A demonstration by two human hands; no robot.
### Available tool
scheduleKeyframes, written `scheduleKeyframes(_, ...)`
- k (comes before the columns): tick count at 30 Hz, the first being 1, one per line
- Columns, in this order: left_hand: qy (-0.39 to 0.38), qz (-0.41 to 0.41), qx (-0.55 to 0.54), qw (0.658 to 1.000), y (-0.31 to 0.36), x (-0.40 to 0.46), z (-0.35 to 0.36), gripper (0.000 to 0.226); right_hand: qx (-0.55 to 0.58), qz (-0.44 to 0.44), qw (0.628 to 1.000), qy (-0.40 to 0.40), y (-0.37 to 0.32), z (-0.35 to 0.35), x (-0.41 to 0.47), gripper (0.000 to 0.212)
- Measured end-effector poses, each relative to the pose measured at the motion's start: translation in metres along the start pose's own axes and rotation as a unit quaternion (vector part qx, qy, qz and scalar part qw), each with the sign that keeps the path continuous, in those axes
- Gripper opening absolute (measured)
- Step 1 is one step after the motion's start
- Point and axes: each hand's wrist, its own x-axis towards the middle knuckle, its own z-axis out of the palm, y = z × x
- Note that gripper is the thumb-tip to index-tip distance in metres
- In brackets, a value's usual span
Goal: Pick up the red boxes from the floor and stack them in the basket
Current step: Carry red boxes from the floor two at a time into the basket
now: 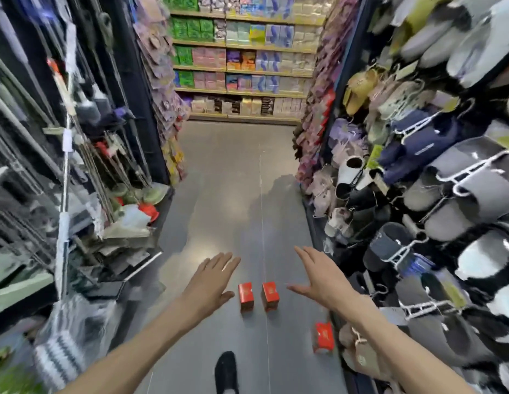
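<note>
- A narrow shop aisle is seen, with a grey floor (233, 180) running to far shelves (242, 69) stacked with coloured packets.
- The right side is lined with slippers on white hangers (446, 172); the left side is crowded with mops and cleaning goods (85, 194), much of it blurred.
- Two red boxes (245, 296) (270, 294) are stood upright on the near floor, side by side with a small gap, neither touched.
- A third red box (322, 337) is set nearer and to the right, tilted, close against the base of the slipper rack.
- The left hand (212, 282) is held out above the floor just left of the pair, fingers straight and loosely together, thumb apart; nothing is gripped.
- The right hand (321, 275) is held out just right of the pair, fingers extended, thumb spread toward the boxes; nothing is gripped.
- A black shoe (226, 371) is seen at the near edge.
- No basket is in view.
</note>
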Motion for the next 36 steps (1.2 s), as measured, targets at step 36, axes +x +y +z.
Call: scheduleKeyframes(36,-0.202,0.234,0.067,0.949,-0.217,0.390,0.707,0.062,0.204,0.233,0.942,-0.127,0.218,0.653,0.269,0.086)
